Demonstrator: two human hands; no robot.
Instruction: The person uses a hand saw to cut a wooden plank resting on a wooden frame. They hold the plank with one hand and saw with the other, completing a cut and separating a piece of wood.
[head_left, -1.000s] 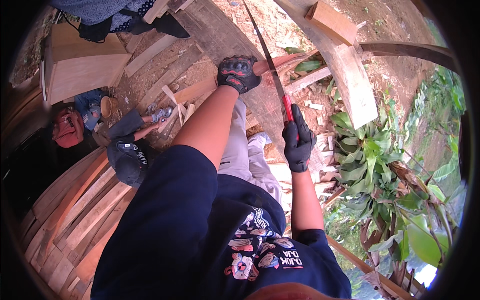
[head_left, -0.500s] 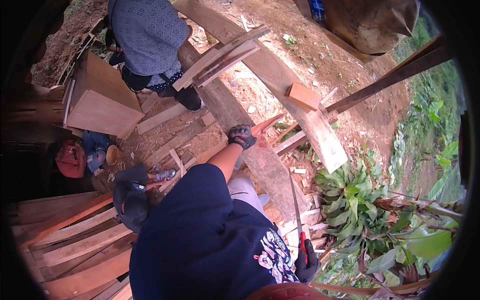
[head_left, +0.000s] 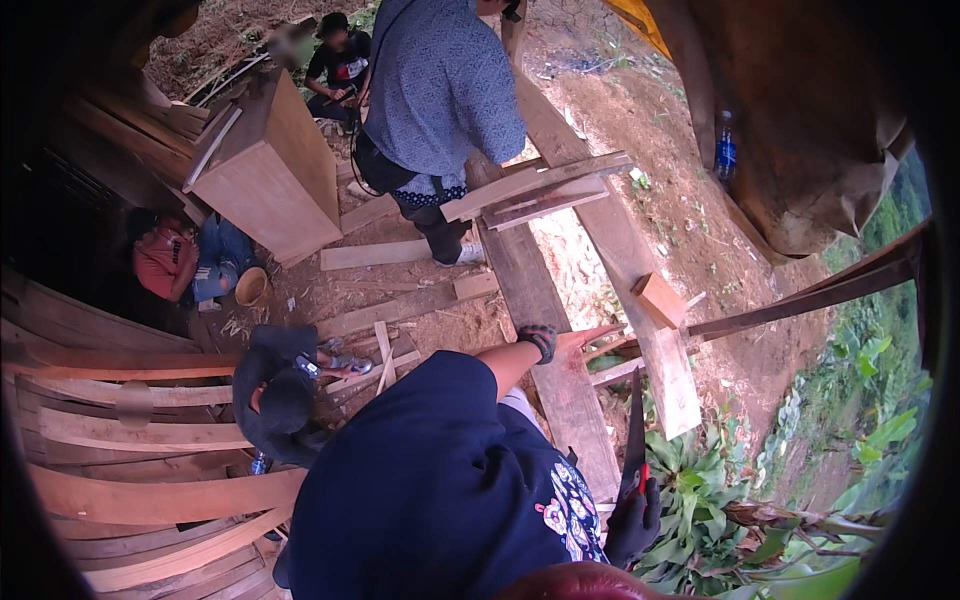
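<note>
Fingers of right hand (head_left: 633, 525) wrapped round red handle of saw (head_left: 635, 425), saw at four o'clock, blade pointing to twelve. Gloved left hand (head_left: 541, 342) on reddish wood (head_left: 587, 338) across plank (head_left: 575, 415); cannot tell whether fingers grip. Block (head_left: 660, 300) at three o'clock.

Open-air woodworking site: handsaw (head_left: 636, 432), planks (head_left: 165, 496)

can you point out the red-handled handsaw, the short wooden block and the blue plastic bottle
Red-handled handsaw (head_left: 634, 437): head view, on the dark blade
Short wooden block (head_left: 660, 301): head view, middle of its visible side
Blue plastic bottle (head_left: 725, 153): head view, middle of its body
</note>
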